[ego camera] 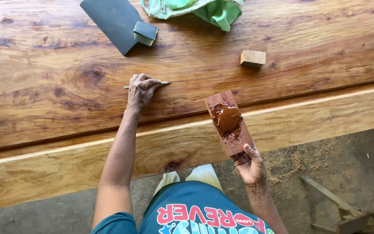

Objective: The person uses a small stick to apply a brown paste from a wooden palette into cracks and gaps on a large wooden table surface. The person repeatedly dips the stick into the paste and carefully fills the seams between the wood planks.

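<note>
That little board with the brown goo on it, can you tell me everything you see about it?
The little board is a flat, reddish-brown wooden rectangle, longer than wide. A glossy brown blob of paste sits on its upper half, with thinner smears lower down. The right hand holds it by its bottom end, thumb on top. It is tilted slightly left and held over the front edge of the big wooden slab, face up.

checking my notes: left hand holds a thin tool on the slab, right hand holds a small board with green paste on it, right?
Not quite: the paste is reddish-brown, not green. The head view shows it heaped on the small board that the right hand holds by its lower end. The rest stands: the left hand presses a thin tool to the slab.
</note>
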